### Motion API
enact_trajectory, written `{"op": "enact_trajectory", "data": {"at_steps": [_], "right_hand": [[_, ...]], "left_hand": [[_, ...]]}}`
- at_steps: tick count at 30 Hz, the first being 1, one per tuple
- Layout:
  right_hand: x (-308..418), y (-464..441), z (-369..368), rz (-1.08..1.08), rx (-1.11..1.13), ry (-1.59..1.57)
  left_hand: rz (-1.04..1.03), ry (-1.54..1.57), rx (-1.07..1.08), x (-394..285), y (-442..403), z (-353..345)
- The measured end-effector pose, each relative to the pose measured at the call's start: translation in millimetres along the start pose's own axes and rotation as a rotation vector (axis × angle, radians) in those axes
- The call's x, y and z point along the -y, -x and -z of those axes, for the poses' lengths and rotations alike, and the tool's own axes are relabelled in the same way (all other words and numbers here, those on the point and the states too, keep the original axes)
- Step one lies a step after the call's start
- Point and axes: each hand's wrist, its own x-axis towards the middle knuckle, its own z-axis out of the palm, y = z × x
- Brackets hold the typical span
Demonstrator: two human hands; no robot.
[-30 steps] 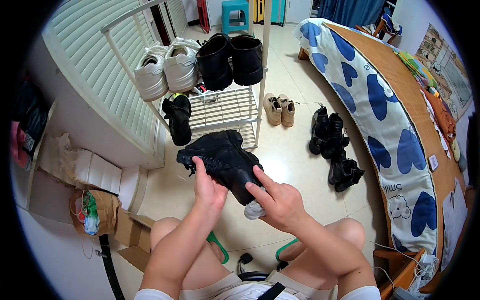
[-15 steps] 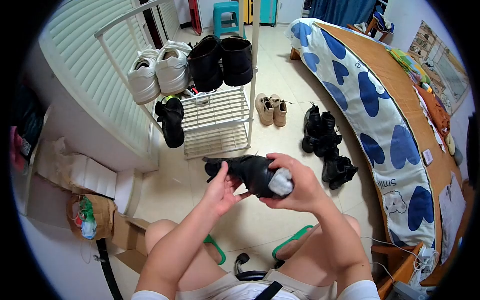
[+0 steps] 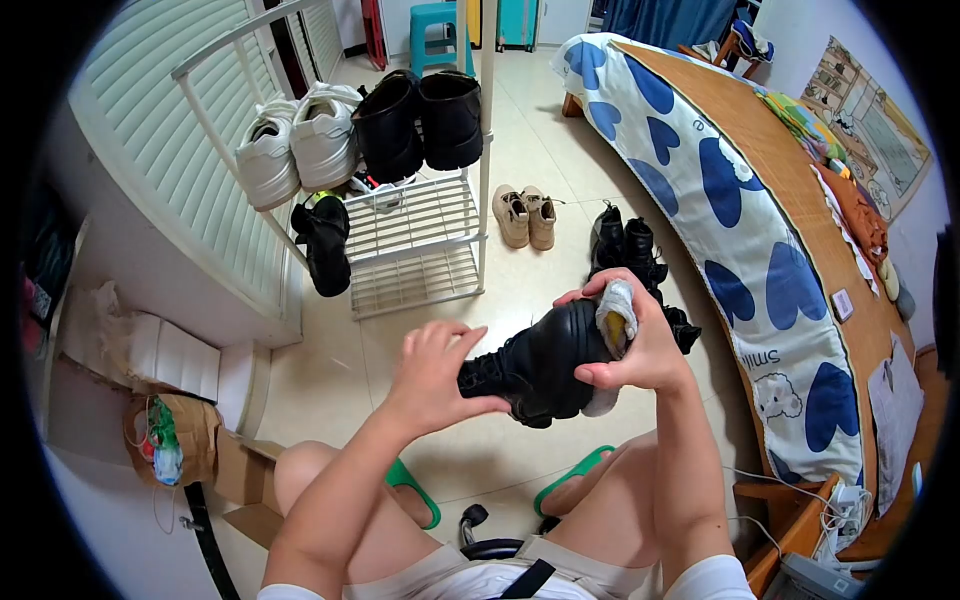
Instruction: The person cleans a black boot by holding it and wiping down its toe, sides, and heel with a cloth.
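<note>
A black lace-up boot is held in the air above my lap, its rounded toe toward the right and its laced shaft toward the left. My right hand grips the toe end together with a grey-white cloth that has a yellowish patch. At the shaft end is my left hand, with its fingers apart and its thumb against the boot's edge; how firmly it holds is hard to tell.
A white rack with white and black shoes stands ahead left. Beige boots and black boots are on the floor. The bed lies right, a paper bag and cardboard box left.
The boot has moved right and turned, its toe now toward my right hand. More of the cloth shows at the toe. My left hand has opened wider, and the view has shifted slightly.
</note>
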Motion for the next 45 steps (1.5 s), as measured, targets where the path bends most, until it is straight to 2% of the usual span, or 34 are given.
{"op": "enact_trajectory", "data": {"at_steps": [2, 3, 4, 6, 10, 12, 13, 15, 17, 22, 24, 26, 28, 29, 32, 34, 36, 37, 39, 43, 45], "right_hand": [[-1, -1, 0, -0.017, 0.027, -0.036], [-2, -2, 0, -0.034, 0.050, -0.073], [-5, -3, 2, -0.035, 0.051, -0.072], [-12, -4, 5, 0.040, 0.142, -0.066], [-7, -9, 3, -0.073, 0.108, -0.155], [-13, -11, 5, -0.122, -0.155, -0.149], [-14, -13, 11, -0.144, -0.233, -0.031], [-25, -15, 19, -0.159, -0.437, -0.091], [-25, -16, 19, -0.128, -0.559, -0.084], [-20, -16, -8, 0.012, -0.490, -0.177], [-27, -20, -31, 0.024, -0.424, 0.020], [-32, -22, -52, -0.060, -0.304, 0.266], [-43, -28, -58, 0.260, -0.116, 0.593], [-43, -22, -65, 0.244, -0.117, 0.840], [-45, -22, -60, 0.238, -0.054, 1.025], [-45, -24, -61, 0.251, -0.088, 1.058], [-45, -26, -61, 0.288, -0.163, 1.125], [-47, -30, -60, 0.283, -0.166, 1.126], [-54, -40, -58, 0.353, -0.324, 1.231], [-56, -36, -59, 0.251, -0.288, 1.130], [-54, -28, -67, 0.225, -0.288, 1.064]], "left_hand": [[0.010, 0.023, 0.282, 2, 7, -5], [0.086, 0.038, 0.382, 1, 5, -3], [0.087, 0.040, 0.382, -2, 2, -1], [0.270, 0.106, 0.566, -9, -3, 2], [0.275, 0.237, 0.519, 1, 6, -13], [0.417, 0.268, 0.456, -4, 7, -10], [0.417, 0.269, 0.456, -6, 9, -12], [0.470, 0.227, 0.277, -8, 14, -17], [0.506, 0.209, 0.248, -6, 14, -19], [0.543, 0.156, 0.209, -6, 13, -24], [0.542, 0.148, 0.195, -9, 11, -27], [0.527, 0.131, 0.205, -13, 9, -28], [0.514, 0.111, 0.210, -15, 7, -24], [0.494, 0.113, 0.206, -16, 6, -21], [0.432, 0.100, 0.159, -14, 9, -21], [0.375, 0.082, 0.124, -13, 11, -21], [0.172, -0.041, 0.100, -15, 14, -20], [0.169, -0.039, 0.104, -17, 14, -20], [0.050, -0.066, 0.098, -20, 15, -20], [0.161, -0.009, 0.037, -19, 14, -23], [0.281, 0.043, 0.004, -16, 14, -25]]}}
